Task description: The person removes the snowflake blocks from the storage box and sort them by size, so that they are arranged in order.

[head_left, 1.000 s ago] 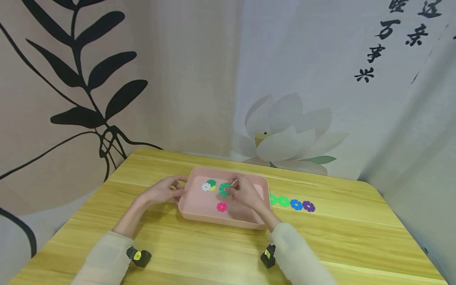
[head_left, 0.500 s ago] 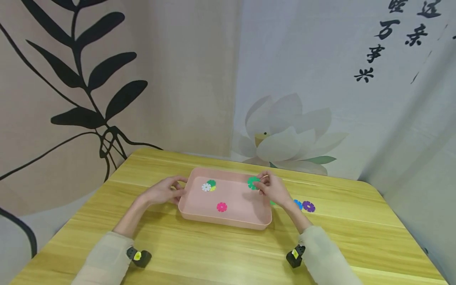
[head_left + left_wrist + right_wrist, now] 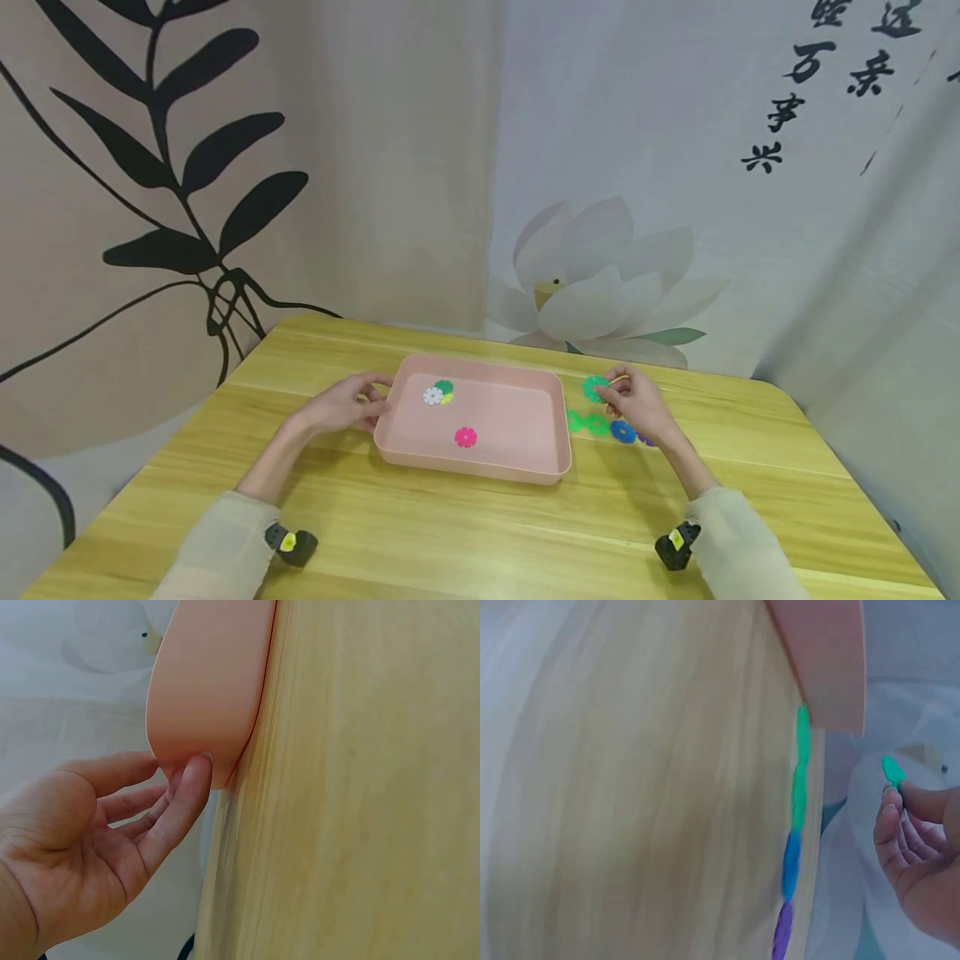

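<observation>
My right hand [image 3: 637,400] pinches a green notched snowflake disc [image 3: 596,388] between thumb and fingers. It is above the table, right of the pink tray [image 3: 480,473]. In the right wrist view the held disc [image 3: 892,771] shows nearly edge-on. My left hand [image 3: 341,404] holds the tray's left end, fingers on the outer wall near the corner, as the left wrist view also shows. In the tray are a white disc [image 3: 432,396] overlapping a green disc [image 3: 445,387] and a yellow disc [image 3: 447,398], with a pink disc [image 3: 466,437] apart.
A row of discs lies right of the tray: light green discs [image 3: 597,424], a blue disc [image 3: 622,432] and a purple disc [image 3: 645,440] partly behind my right hand. The wooden table [image 3: 420,533] reaches back to a printed curtain [image 3: 405,167].
My right hand has carried the green disc from above the tray, rightward past its right wall, to above the row of discs. The left hand has stayed on the tray.
</observation>
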Demonstrator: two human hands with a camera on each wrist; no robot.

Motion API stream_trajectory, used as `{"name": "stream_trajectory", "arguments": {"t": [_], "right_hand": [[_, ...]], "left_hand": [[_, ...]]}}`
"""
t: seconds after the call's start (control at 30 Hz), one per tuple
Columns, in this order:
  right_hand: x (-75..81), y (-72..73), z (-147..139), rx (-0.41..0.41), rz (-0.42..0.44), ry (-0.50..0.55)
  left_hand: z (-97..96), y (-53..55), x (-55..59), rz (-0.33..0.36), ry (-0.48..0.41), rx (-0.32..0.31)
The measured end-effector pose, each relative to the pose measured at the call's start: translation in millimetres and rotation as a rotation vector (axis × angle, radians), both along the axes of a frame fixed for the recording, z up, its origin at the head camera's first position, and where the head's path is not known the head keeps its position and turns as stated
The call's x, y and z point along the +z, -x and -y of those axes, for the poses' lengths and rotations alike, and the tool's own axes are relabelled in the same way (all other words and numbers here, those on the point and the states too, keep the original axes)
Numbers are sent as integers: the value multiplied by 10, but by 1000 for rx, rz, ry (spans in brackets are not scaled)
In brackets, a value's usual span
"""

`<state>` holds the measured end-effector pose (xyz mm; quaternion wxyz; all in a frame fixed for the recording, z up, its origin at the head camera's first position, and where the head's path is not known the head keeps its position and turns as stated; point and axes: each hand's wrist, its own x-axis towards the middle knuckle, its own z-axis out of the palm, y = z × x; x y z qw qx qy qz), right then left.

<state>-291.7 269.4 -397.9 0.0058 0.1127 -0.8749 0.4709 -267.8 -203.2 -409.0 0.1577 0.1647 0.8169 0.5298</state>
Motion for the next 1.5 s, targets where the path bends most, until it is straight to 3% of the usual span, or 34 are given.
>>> {"name": "stream_trajectory", "arguments": {"t": [0.33, 0.67, 0.97, 1.5], "right_hand": [[-101, -82, -574, -85, 34, -118], [-160, -206, -970, -160, 84, -214], [-154, -271, -1115, -175, 164, -245], [-209, -260, -1165, -192, 156, -344]], "left_hand": [[-7, 8, 0, 7, -4, 5], [-1, 11, -13, 9, -18, -1], [-3, 10, -9, 3, -5, -2], [12, 32, -42, 19, -34, -1]]}}
